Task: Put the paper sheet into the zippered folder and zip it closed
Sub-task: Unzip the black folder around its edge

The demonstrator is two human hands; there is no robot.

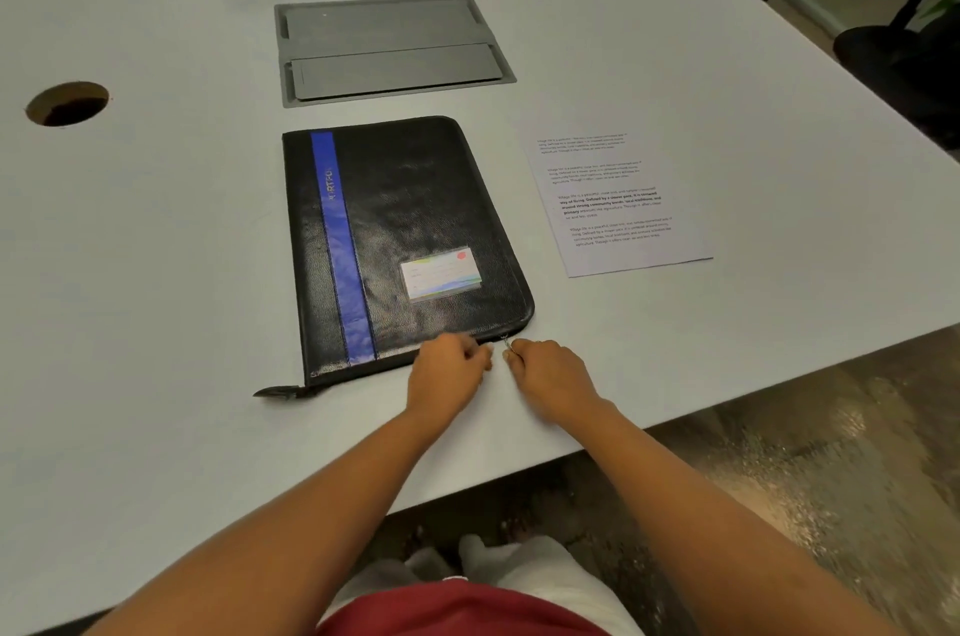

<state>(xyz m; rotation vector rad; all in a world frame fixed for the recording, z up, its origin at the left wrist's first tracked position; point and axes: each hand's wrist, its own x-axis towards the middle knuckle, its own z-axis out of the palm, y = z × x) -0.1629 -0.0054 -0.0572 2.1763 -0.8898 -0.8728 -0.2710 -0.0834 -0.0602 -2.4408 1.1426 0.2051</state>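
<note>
folder (pixel 405 220) one, sheet (pixel 618 204) one; left hand (pixel 449 368) grips its edge, right hand (pixel 550 370) pinches zipper (pixel 506 343).

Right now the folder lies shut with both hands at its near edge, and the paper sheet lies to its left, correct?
Not quite. The head view shows the paper sheet lying to the right of the folder, apart from it. The rest holds: the folder lies shut, with the left hand and the right hand at its near edge.
</note>
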